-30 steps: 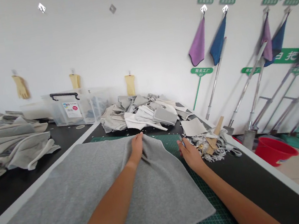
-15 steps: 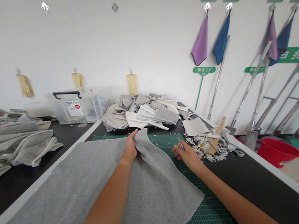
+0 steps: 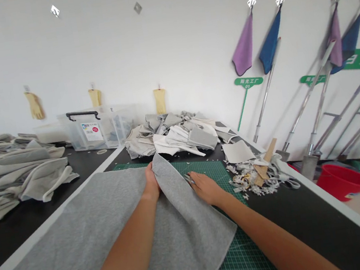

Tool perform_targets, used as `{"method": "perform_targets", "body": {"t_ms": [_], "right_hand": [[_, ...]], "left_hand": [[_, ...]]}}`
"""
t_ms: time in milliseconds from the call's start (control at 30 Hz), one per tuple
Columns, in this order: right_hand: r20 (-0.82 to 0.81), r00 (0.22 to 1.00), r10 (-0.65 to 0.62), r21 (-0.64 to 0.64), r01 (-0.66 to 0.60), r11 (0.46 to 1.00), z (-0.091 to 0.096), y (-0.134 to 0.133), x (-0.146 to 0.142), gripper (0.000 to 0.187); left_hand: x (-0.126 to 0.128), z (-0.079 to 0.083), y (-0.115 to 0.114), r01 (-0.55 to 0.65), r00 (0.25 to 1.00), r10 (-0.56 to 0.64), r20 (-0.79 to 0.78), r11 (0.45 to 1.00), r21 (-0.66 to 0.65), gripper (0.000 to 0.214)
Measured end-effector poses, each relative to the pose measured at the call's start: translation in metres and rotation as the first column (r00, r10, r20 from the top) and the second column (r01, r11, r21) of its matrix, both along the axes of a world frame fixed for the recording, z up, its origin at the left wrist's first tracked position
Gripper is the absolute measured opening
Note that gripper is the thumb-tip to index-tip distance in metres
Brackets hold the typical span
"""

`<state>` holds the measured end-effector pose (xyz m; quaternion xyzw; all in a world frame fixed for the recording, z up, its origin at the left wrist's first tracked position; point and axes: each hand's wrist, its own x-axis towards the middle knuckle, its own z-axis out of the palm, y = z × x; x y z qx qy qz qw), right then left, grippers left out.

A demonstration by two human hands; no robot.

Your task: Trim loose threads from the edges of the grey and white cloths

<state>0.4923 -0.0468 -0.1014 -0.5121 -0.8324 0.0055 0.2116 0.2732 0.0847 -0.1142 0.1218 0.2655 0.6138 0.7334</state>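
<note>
A large grey cloth with a stitched edge lies spread over the table and a green cutting mat. My left hand grips its far edge, and the corner stands up folded beside the fingers. In my right hand is a small metal pair of thread snips, its tips pointing at the lifted cloth edge. The fingers of that hand are closed round the tool, close to the cloth. Whether the blades touch the fabric I cannot tell.
Fabric scraps are heaped at the back, beside a clear plastic box. Folded grey cloths are stacked at left. Trimmings lie right of the mat. On the floor stands a red bucket.
My right hand has moved left with the snips, close to the cloth's edge. My left hand has shifted slightly left, lifting the corner more upright.
</note>
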Motion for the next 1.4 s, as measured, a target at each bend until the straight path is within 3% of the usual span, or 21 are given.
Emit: {"method": "perform_targets", "body": {"t_ms": [100, 233, 333, 400, 500, 600, 667, 733, 933, 1133, 1400], "right_hand": [[0.009, 0.997, -0.073, -0.006, 0.073, 0.997, -0.005, 0.001, 0.023, 0.031], [0.024, 0.978, -0.209, -0.002, 0.209, 0.978, -0.010, -0.018, 0.079, 0.035], [0.076, 0.944, -0.320, -0.008, 0.321, 0.947, -0.008, -0.034, 0.115, 0.033], [0.125, 0.900, -0.418, -0.004, 0.422, 0.907, -0.003, -0.039, 0.124, 0.031], [0.125, 0.867, -0.483, 0.093, 0.474, 0.876, 0.003, -0.037, 0.110, 0.029], [0.074, 0.944, -0.321, 0.139, 0.309, 0.941, 0.004, -0.032, 0.075, 0.030], [0.054, 0.980, -0.194, 0.094, 0.188, 0.978, 0.002, -0.032, 0.056, 0.031], [0.035, 0.988, -0.147, 0.047, 0.146, 0.988, 0.000, -0.035, 0.049, 0.031], [0.054, 0.932, -0.359, -0.018, 0.361, 0.932, 0.001, -0.052, 0.092, 0.029], [0.142, 0.866, -0.480, 0.075, 0.474, 0.877, -0.001, -0.063, 0.116, 0.027], [0.121, 0.897, -0.424, 0.211, 0.394, 0.895, -0.005, -0.062, 0.102, 0.030]], "left_hand": [[-0.001, -0.001, 0.002, 0.003, 1.000, -0.004, -0.022, 1.000, -0.006, 0.023], [-0.001, -0.001, 0.001, 0.007, 0.999, -0.007, -0.037, 1.000, 0.011, 0.023], [0.000, 0.000, -0.002, -0.002, 0.997, 0.003, -0.082, 1.000, 0.018, 0.025], [0.001, 0.002, -0.003, -0.002, 0.994, 0.004, -0.106, 1.000, 0.019, 0.027], [0.002, 0.002, -0.003, 0.012, 0.995, -0.009, -0.096, 1.000, 0.027, 0.027], [0.002, 0.000, -0.001, 0.037, 0.996, -0.035, -0.079, 0.999, 0.025, 0.024], [0.002, -0.002, 0.001, 0.043, 0.996, -0.041, -0.084, 0.999, 0.020, 0.023], [0.001, -0.002, 0.002, 0.037, 0.995, -0.035, -0.093, 0.999, 0.018, 0.023], [0.001, -0.002, 0.000, 0.036, 0.997, -0.034, -0.064, 0.999, 0.022, 0.019], [0.001, -0.001, 0.000, 0.045, 0.997, -0.044, -0.060, 0.999, 0.023, 0.020], [0.002, 0.000, 0.003, 0.026, 0.997, -0.027, -0.077, 1.000, -0.014, 0.020]]}}
